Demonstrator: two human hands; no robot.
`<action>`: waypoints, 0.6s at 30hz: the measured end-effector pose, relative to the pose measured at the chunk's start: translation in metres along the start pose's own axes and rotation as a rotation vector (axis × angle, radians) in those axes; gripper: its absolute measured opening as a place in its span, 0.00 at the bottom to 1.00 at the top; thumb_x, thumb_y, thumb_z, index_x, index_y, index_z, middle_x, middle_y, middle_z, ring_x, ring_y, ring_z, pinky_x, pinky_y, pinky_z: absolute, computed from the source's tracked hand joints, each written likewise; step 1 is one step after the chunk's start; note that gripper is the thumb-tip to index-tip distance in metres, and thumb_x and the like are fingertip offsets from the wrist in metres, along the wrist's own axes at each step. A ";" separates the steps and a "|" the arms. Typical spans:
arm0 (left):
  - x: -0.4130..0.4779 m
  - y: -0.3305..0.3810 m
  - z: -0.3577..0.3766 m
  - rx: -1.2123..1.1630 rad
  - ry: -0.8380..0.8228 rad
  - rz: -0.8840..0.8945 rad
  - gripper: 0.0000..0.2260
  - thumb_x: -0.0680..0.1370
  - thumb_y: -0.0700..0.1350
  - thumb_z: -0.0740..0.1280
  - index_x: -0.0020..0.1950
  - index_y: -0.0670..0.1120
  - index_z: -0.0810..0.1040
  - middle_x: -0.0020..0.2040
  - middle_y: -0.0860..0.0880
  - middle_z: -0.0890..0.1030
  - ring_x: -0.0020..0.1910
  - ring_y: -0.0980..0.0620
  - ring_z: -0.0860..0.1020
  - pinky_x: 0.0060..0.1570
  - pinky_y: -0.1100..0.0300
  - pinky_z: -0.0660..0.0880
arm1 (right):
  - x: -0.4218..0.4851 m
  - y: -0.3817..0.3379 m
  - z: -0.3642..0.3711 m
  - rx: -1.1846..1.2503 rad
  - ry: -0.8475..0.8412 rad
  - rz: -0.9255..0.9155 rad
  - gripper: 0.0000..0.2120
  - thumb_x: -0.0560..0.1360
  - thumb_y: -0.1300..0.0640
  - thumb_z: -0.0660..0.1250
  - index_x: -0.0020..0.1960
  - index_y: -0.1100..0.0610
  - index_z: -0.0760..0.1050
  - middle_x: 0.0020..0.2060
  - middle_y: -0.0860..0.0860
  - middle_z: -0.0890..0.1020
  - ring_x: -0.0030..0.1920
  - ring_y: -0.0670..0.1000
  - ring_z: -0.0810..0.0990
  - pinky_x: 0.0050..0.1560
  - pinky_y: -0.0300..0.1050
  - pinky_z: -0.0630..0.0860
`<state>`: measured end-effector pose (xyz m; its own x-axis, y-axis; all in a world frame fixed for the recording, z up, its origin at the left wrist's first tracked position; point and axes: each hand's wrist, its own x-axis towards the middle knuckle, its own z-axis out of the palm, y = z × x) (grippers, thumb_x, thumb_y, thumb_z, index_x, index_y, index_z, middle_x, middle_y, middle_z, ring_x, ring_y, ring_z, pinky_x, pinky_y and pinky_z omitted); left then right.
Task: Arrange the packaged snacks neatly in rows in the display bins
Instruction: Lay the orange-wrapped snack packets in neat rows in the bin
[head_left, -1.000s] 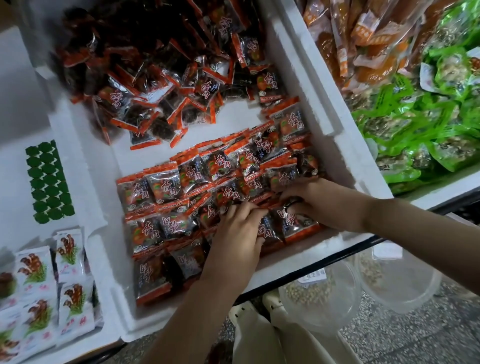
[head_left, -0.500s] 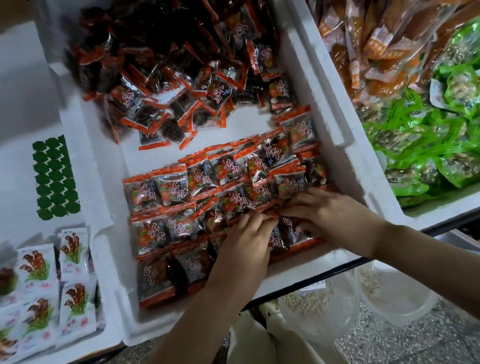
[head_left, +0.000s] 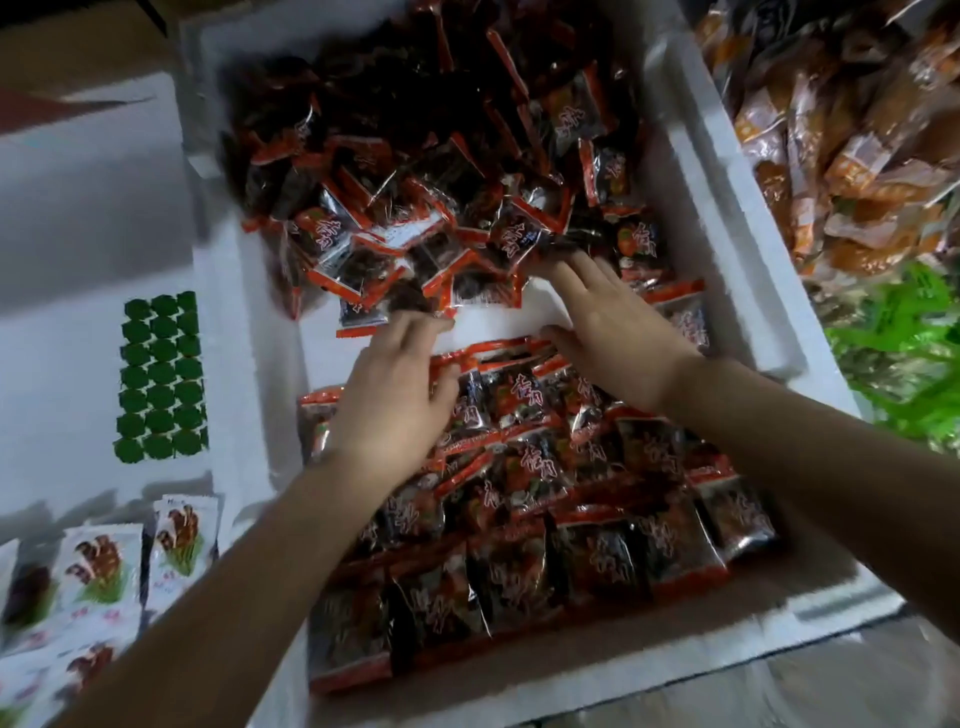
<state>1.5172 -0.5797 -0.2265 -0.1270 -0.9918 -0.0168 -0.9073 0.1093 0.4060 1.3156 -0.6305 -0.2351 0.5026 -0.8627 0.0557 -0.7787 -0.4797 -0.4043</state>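
Two bare hands inside a white foam display bin. Of these, left hand with fingers loosely bent at the edge of the loose heap of orange-edged dark snack packets in the far half, grip unclear through blur; right hand with fingers straight and spread, tips touching the same heap. Nearer, neat rows of like packets across the near half.

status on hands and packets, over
Right hand open, fingertips at the loose pile. Left hand beside it, grip unclear. Neat rows fill near half of foam bin. Nothing in the way.

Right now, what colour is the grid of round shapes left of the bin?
The round shapes are dark green; head view.
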 end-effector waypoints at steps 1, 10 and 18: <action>0.012 -0.006 -0.001 -0.007 -0.002 -0.033 0.19 0.79 0.46 0.63 0.70 0.45 0.67 0.67 0.47 0.69 0.65 0.50 0.68 0.64 0.60 0.63 | 0.012 0.000 0.003 -0.020 0.001 0.035 0.29 0.77 0.59 0.64 0.74 0.58 0.56 0.66 0.57 0.66 0.66 0.57 0.64 0.69 0.51 0.62; 0.068 -0.030 0.013 0.141 -0.043 -0.089 0.39 0.73 0.51 0.71 0.77 0.45 0.53 0.71 0.45 0.67 0.69 0.46 0.62 0.68 0.54 0.58 | 0.078 0.003 0.017 -0.290 -0.131 0.183 0.45 0.72 0.42 0.67 0.77 0.50 0.42 0.74 0.56 0.58 0.68 0.64 0.61 0.70 0.55 0.60; 0.061 -0.032 -0.003 0.086 0.069 0.022 0.18 0.80 0.45 0.62 0.69 0.44 0.67 0.51 0.43 0.79 0.47 0.44 0.78 0.45 0.51 0.74 | 0.072 0.008 0.009 -0.123 0.161 0.132 0.19 0.80 0.53 0.58 0.70 0.55 0.61 0.53 0.55 0.79 0.51 0.60 0.75 0.46 0.52 0.71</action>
<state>1.5394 -0.6441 -0.2376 -0.1218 -0.9910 0.0549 -0.9360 0.1331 0.3257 1.3486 -0.6955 -0.2426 0.3348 -0.9289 0.1585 -0.8786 -0.3685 -0.3038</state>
